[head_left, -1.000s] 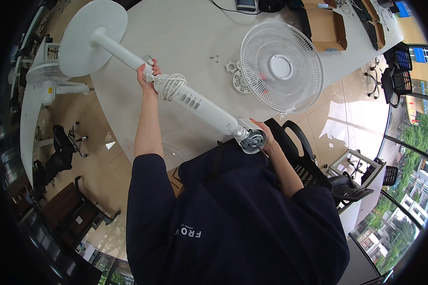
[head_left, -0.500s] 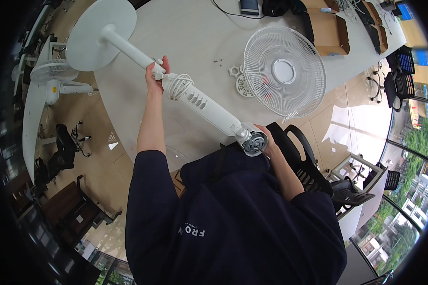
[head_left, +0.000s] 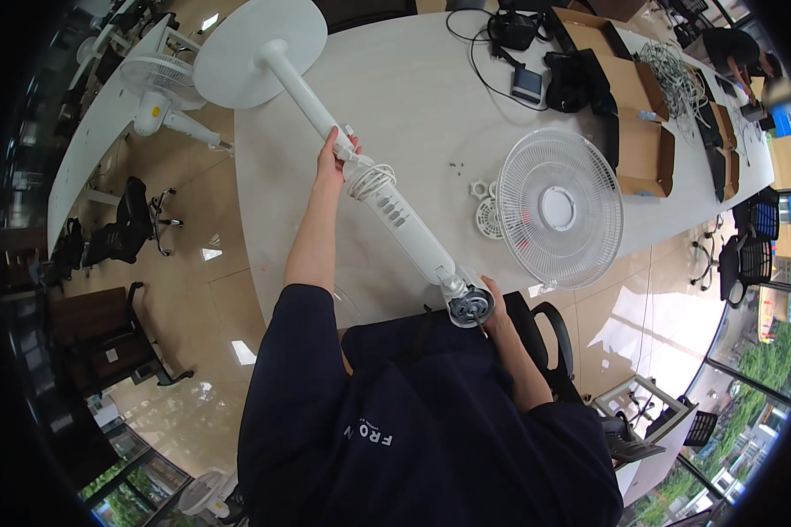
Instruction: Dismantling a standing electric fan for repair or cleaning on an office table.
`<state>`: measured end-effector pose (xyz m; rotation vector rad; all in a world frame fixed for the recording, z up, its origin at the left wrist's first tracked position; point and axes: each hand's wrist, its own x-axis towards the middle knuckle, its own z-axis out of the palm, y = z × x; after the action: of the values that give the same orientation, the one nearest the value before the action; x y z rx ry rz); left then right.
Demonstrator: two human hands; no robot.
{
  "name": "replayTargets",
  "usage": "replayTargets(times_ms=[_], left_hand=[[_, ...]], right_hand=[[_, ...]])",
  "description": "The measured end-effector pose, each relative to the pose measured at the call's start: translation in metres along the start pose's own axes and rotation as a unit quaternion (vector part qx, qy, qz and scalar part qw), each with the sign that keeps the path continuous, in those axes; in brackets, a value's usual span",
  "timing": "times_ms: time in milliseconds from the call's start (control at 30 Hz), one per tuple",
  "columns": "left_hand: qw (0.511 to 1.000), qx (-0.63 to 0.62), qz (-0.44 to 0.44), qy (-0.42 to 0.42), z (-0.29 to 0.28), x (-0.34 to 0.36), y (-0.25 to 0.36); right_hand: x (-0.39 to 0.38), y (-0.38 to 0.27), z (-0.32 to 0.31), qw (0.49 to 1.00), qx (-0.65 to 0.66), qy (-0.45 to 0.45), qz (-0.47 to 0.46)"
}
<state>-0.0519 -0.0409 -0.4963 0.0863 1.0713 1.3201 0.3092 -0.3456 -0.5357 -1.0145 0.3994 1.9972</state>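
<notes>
A white pedestal fan without its blades or cage lies slantwise across the view, over the table. Its round base (head_left: 237, 53) is at the far left, and the pole (head_left: 301, 92) leads down to a control panel (head_left: 395, 213) with several grey buttons. Around the upper end of the panel loops a coiled white cord (head_left: 372, 182). My left hand (head_left: 332, 161) is closed round the pole's joint. My right hand (head_left: 496, 309) is closed on the side of the motor head (head_left: 471, 307), near my lap; its fingers are partly hidden.
A fan grille (head_left: 580, 237) lies on the white table (head_left: 431, 97), overlapping a small round white part (head_left: 488, 220) and a ring nut (head_left: 478, 189). Cardboard boxes (head_left: 646, 158), cables (head_left: 677, 79) and a dark device (head_left: 526, 84) are farther back. A black chair (head_left: 554, 342) stands at my right.
The view has shifted, so the table's far side shows more and a person appears at the upper right. Both hands keep hold of the fan, whose motor end sits lower in the picture.
</notes>
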Motion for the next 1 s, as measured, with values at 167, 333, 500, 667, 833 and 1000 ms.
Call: replayTargets(times_ms=[167, 333, 500, 667, 833, 1000], left_hand=[[0.998, 0.063, -0.019, 0.005, -0.001, 0.017, 0.016], [0.986, 0.158, -0.052, 0.028, -0.004, 0.001, 0.024], [0.96, 0.278, -0.022, 0.038, -0.028, -0.034, 0.033], [0.733, 0.629, 0.232, 0.115, -0.132, -0.151, 0.037], [0.611, 0.709, 0.051, 0.347, -0.223, -0.239, -0.007], [0.574, 0.74, 0.007, 0.35, -0.233, -0.229, -0.086]], right_hand=[[0.029, -0.004, -0.031, 0.997, -0.039, 0.059, -0.03], [-0.004, -0.044, 0.038, 0.829, -0.533, 0.003, -0.171], [0.001, -0.025, 0.151, 0.581, -0.763, -0.101, -0.265], [0.032, -0.016, 0.153, 0.6, -0.741, -0.126, -0.274], [0.028, -0.014, 0.163, 0.597, -0.764, -0.075, -0.234], [0.034, -0.015, 0.172, 0.593, -0.784, -0.057, -0.175]])
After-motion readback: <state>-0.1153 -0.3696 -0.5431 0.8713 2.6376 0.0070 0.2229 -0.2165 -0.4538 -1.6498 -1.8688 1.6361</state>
